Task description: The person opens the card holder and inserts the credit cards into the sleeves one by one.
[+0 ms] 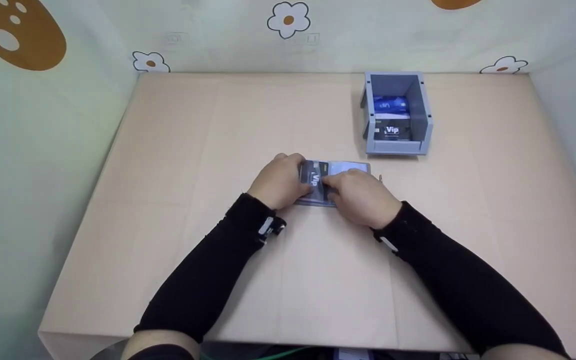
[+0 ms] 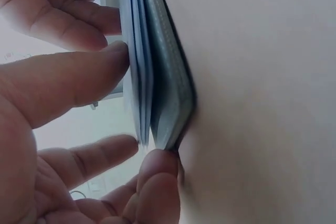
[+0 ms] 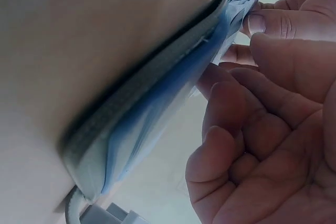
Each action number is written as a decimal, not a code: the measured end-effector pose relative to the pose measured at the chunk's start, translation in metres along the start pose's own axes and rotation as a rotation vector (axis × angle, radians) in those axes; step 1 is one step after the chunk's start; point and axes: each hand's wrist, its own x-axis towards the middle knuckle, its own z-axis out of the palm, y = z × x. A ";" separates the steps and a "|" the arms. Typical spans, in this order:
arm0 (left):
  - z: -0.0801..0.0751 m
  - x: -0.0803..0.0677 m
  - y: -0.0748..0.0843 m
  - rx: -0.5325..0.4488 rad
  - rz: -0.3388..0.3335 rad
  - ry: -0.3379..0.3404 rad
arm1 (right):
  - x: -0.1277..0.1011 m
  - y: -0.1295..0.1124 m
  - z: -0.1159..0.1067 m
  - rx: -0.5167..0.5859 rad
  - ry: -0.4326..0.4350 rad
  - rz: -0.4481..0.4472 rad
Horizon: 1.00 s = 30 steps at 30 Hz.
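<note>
Tabletop (image 1: pixel 178 165), pale and bare-surfaced, carries at its far right a grey bin (image 1: pixel 420 117) in which a black "Vip" card (image 1: pixel 392 132) and a blue card (image 1: pixel 390 104) lie. Mid-table rests a card holder (image 1: pixel 340 169), a grey cover with translucent sleeves, seen edge-on from both wrist views as fanned blue-tinted leaves (image 2: pixel 137 77) upon the cover (image 3: pixel 147 108). The left hand (image 1: pixel 279 181) steadies the holder's left end, fingers (image 2: pixel 68 82) extended against the sleeves, thumb at the edge. The right hand (image 1: pixel 363 196) covers the right part, its thumb and fingertips (image 3: pixel 273 24) pinching what appears to be a dark "Vip" card (image 1: pixel 314 176) at the sleeve mouth. Judged progress: two cards remain in the bin; this card seems partly entered, with seating unfinished. How many sleeves are filled cannot be told.
</note>
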 end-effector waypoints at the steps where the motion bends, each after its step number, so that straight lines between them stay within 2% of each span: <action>1: 0.000 0.000 0.000 -0.013 -0.009 -0.002 | 0.000 0.000 0.000 -0.003 0.000 -0.003; 7: -0.001 0.002 -0.002 -0.067 -0.053 -0.015 | -0.001 0.000 0.001 -0.013 -0.007 -0.024; 17: -0.001 0.008 -0.010 -0.185 -0.078 -0.028 | -0.002 0.003 -0.001 0.003 -0.007 -0.086; 27: -0.001 0.006 -0.005 -0.236 -0.119 -0.009 | -0.004 0.010 -0.009 0.035 -0.073 -0.039; 30: -0.002 0.004 -0.003 -0.256 -0.122 -0.009 | -0.005 0.014 -0.016 0.044 -0.059 -0.019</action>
